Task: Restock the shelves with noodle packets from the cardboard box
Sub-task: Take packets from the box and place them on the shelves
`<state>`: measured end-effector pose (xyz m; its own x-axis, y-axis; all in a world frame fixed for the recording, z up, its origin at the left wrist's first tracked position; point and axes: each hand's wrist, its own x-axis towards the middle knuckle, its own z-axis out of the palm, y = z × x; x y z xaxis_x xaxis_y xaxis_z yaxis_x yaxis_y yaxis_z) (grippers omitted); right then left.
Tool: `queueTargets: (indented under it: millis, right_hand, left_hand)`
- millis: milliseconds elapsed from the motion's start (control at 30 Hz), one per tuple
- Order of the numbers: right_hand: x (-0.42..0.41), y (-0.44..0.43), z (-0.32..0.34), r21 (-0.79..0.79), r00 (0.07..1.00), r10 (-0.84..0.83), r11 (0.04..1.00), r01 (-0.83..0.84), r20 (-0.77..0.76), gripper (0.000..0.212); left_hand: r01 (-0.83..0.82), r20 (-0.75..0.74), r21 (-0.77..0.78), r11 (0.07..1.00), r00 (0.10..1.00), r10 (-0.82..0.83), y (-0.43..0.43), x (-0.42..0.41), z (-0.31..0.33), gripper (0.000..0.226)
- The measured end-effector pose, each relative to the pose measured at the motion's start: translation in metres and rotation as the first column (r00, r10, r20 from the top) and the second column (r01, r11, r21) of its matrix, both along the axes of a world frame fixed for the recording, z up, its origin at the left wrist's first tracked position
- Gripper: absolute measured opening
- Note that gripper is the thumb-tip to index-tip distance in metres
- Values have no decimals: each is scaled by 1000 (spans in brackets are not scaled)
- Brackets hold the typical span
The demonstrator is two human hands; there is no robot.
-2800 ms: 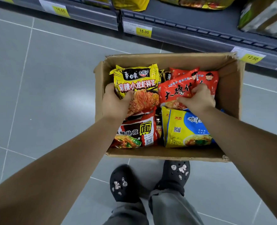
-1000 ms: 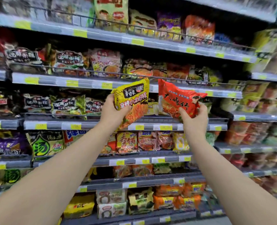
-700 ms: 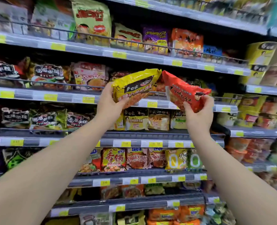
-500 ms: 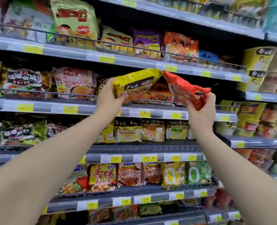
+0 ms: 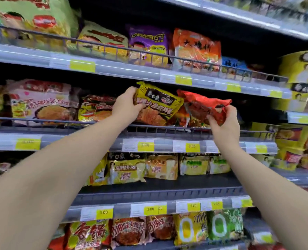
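Both arms raised to the shelf (image 5: pixel 149 139). Left hand (image 5: pixel 127 105) grips a yellow packet (image 5: pixel 158 105) by its left edge, packet tilted over the shelf's wire rail (image 5: pixel 167 127). Right hand (image 5: pixel 223 121) pinches a red packet (image 5: pixel 203 107) by its right end, just beside the yellow one, above the rail. Price tags (image 5: pixel 192 146) line the shelf's front edge.

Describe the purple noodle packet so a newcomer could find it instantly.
Start at the upper wire-railed shelf, the one above both raised hands. The purple noodle packet stands upright behind that rail, directly above the yellow noodle packet in the left hand. It is the only purple pack there, between a yellow-green pack and an orange pack.
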<state>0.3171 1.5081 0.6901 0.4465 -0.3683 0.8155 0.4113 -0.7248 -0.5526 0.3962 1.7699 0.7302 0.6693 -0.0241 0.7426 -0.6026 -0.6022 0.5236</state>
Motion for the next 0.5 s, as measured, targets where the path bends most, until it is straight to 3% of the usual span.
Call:
queueTargets:
  millis: [133,267,367,500]
  right_hand:
    - [21,-13,10,61,998,55,997,-53,-25,49]
    - [44,-19,17,78,986,139,988,-132,-91,61]
    - [59,-15,21,10,971,170,985,-171,-168,59]
    - [76,-6,31,-17,944,202,977,-214,-261,54]
  left_hand:
    - [-168,-32,107,980,984,173,-23,13,11,68]
    - [-356,-23,330,874,923,384,-23,26,13,91]
    - [-466,-47,420,779,846,532,-16,32,10,87]
    - [-613,157,493,617,761,629,-16,30,6,64]
